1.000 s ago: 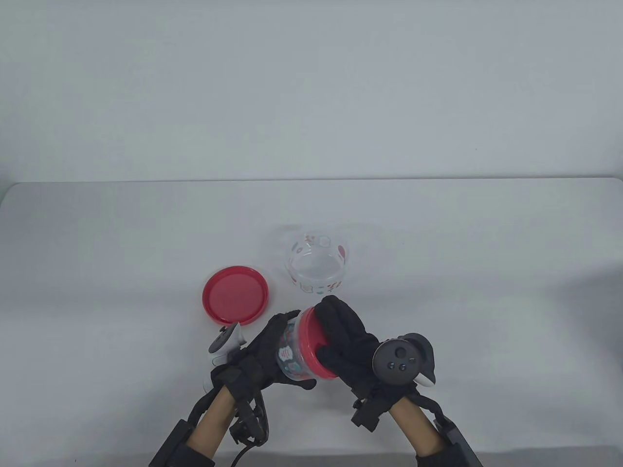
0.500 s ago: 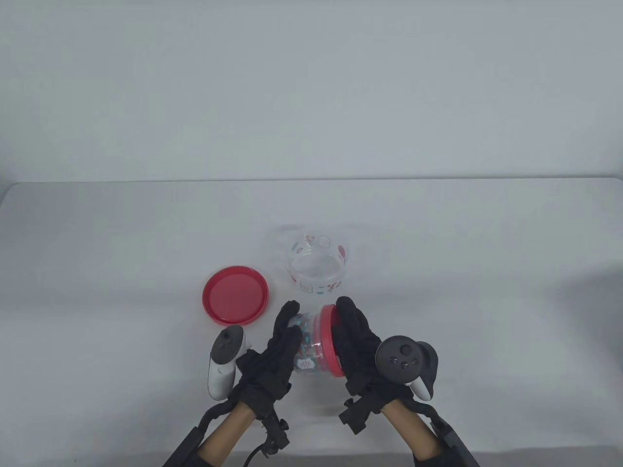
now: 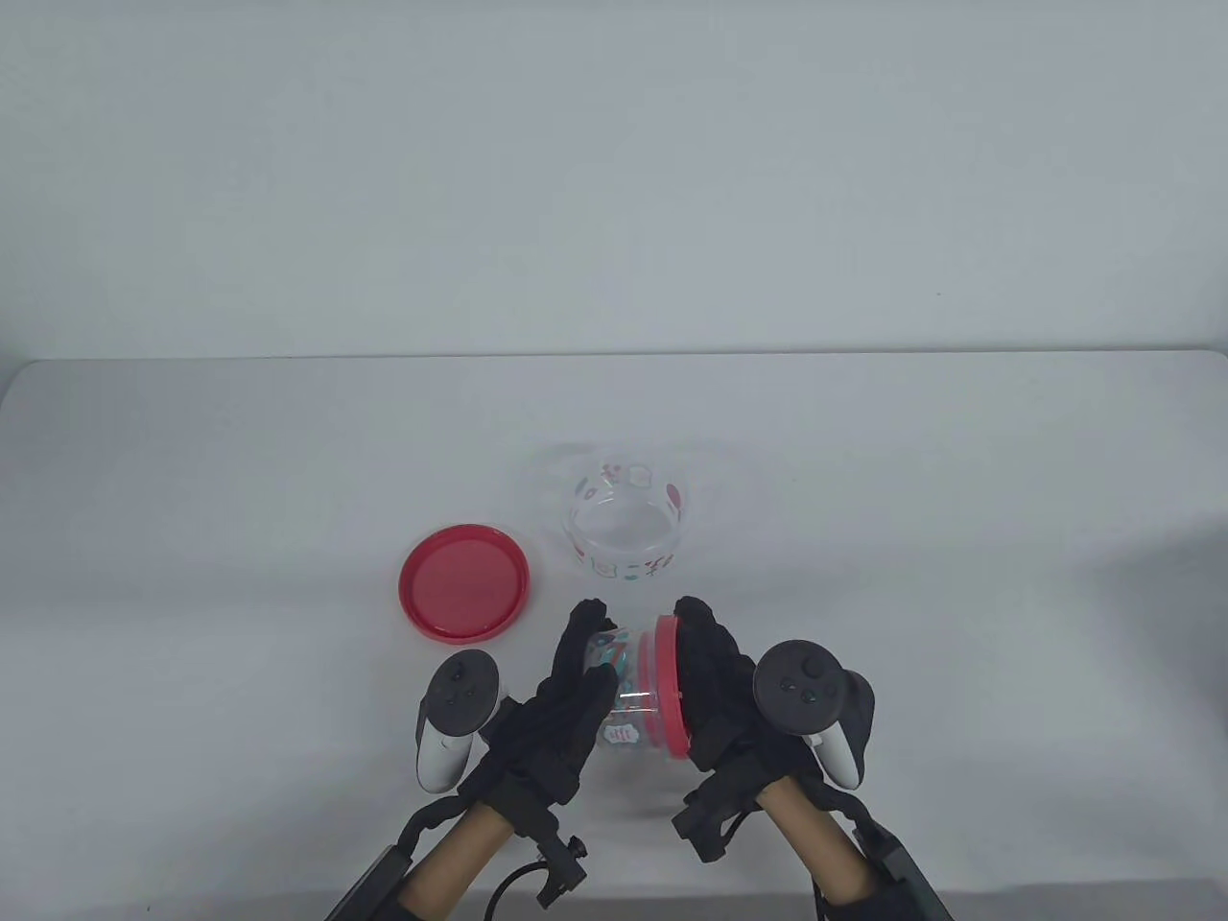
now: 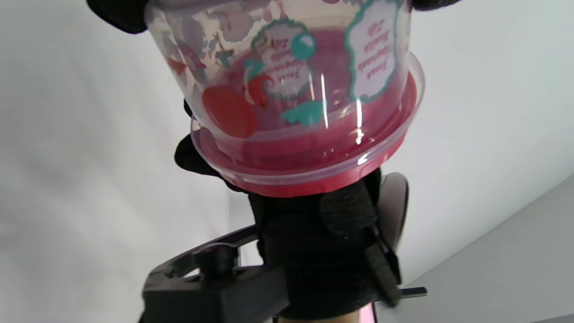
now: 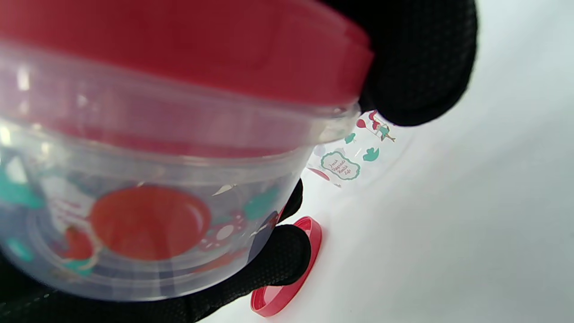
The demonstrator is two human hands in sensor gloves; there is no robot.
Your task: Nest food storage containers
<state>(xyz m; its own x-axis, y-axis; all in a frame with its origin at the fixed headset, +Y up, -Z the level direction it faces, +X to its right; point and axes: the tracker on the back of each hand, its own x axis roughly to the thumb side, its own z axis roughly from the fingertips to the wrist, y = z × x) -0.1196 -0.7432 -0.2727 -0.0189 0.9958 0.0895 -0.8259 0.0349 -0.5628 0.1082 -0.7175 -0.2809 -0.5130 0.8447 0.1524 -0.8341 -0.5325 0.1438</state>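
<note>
A small clear printed container with a red lid lies on its side between my hands, above the table. My left hand grips its clear base and wall. My right hand holds the red lid end. The left wrist view shows the container close up with its lid against the right glove. The right wrist view shows the lid and clear wall. A larger clear printed container stands open and upright behind the hands. Its loose red lid lies flat to its left.
The white table runs wide on both sides and ends at a pale wall behind. In the right wrist view the open container and the loose red lid show beyond the held one.
Both hands have turned, so the held container has rotated and its lid now faces right, seen edge-on. The left hand's tracker has swung into fuller view. The open container and loose lid have not moved.
</note>
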